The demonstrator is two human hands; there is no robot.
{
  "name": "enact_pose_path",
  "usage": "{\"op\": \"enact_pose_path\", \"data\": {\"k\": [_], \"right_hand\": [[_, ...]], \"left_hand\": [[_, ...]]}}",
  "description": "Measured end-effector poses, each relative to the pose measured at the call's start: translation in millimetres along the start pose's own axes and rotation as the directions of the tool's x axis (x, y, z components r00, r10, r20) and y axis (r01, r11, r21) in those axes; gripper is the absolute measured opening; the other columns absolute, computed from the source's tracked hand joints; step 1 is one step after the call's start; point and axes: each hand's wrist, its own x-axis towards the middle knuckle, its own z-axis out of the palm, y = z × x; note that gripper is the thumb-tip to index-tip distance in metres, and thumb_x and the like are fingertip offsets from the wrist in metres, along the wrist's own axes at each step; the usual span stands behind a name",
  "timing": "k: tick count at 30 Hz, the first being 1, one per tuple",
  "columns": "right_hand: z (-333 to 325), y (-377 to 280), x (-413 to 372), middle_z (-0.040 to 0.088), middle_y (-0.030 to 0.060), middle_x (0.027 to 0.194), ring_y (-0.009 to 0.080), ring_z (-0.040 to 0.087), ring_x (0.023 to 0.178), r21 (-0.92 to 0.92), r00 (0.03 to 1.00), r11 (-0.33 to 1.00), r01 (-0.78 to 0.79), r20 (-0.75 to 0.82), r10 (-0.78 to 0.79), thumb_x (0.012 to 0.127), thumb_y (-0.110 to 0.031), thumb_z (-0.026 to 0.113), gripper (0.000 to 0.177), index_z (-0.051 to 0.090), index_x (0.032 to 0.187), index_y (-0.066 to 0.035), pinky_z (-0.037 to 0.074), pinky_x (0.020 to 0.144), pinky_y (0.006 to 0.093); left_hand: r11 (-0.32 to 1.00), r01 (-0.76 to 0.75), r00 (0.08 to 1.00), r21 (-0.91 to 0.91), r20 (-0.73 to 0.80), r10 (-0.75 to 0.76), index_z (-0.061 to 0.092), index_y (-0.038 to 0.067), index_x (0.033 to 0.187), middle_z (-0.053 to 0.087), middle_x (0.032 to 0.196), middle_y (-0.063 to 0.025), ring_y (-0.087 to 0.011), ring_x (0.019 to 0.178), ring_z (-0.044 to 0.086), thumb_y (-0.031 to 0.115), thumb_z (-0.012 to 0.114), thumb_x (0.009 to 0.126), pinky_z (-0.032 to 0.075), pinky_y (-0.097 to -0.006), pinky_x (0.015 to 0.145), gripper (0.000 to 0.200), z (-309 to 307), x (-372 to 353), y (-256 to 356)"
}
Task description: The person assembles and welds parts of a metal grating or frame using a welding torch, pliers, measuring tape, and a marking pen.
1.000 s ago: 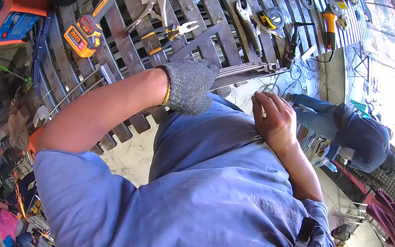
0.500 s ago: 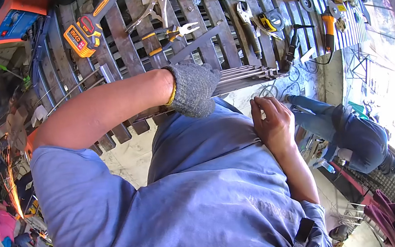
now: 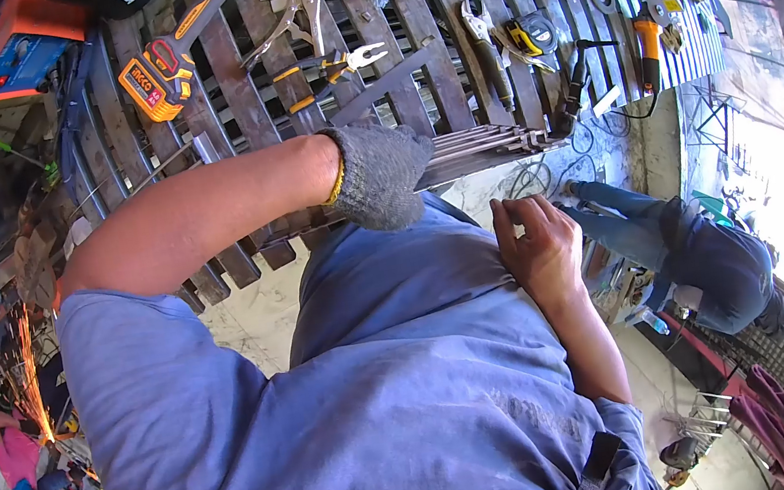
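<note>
My left hand, in a grey knitted glove, is closed around the near end of a bundle of thin metal bars at the bench's front edge. The bars stick out to the right of the glove. Bare and closed, my right hand is in front of my blue shirt, below the bars and apart from them. Its fingers are curled, and nothing shows in them. Beyond the glove, pliers and a flat metal strip lie on the slatted metal bench.
A yellow cordless tool, locking pliers, a tape measure and an orange grinder lie on the bench. A blue-orange machine stands at the left. Sparks fly near another person. A person in dark clothes bends at the right.
The view has shifted slightly, and the bench tools appear a little further left. My left hand still grips the bars. My right hand remains curled in nearly the same place.
</note>
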Motion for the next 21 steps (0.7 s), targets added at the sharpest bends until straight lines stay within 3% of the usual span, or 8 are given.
{"op": "enact_pose_path", "data": {"k": [15, 18, 21], "right_hand": [[-3.3, -3.1, 0.3, 0.072, 0.0101, 0.08, 0.0332, 0.072, 0.067, 0.017, 0.998, 0.998, -0.059, 0.004, 0.059, 0.097, -0.017, 0.084, 0.017, 0.074, 0.086, -0.008, 0.058, 0.064, 0.0453], [-12.2, 7.1, -2.0, 0.073, 0.0107, 0.08, 0.0339, 0.072, 0.068, -0.019, 0.995, 0.995, -0.094, -0.019, 0.093, 0.098, -0.018, 0.084, 0.019, 0.074, 0.085, -0.008, 0.058, 0.063, 0.0459], [-25.0, 33.5, -19.6, 0.075, 0.0097, 0.081, 0.0343, 0.074, 0.069, -0.055, 0.979, 0.978, -0.203, -0.02, 0.202, 0.098, -0.02, 0.084, 0.021, 0.075, 0.083, -0.008, 0.058, 0.063, 0.046]], "left_hand": [[0.99, -0.025, 0.999, -0.141, 0.029, 0.029, 0.055, -0.012, 0.148, 0.067, 0.14, -0.0357, -0.0475, 0.13, 0.069, 0.047, 0.083, 0.085, 0.056, -0.0504, 0.11, 0.091, 5.0, 16.9, -11.5], [0.972, -0.046, 0.996, -0.231, -0.084, 0.027, 0.057, -0.012, 0.143, 0.069, 0.134, -0.0355, -0.0482, 0.126, 0.069, 0.047, 0.085, 0.08, 0.057, -0.0509, 0.108, 0.091, 18.3, 20.2, -13.8], [0.967, -0.003, 0.998, -0.253, -0.067, -0.015, 0.058, -0.011, 0.136, 0.068, 0.129, -0.0357, -0.0485, 0.123, 0.069, 0.044, 0.085, 0.077, 0.056, -0.0526, 0.106, 0.085, 24.7, 15.4, -1.2]]}}
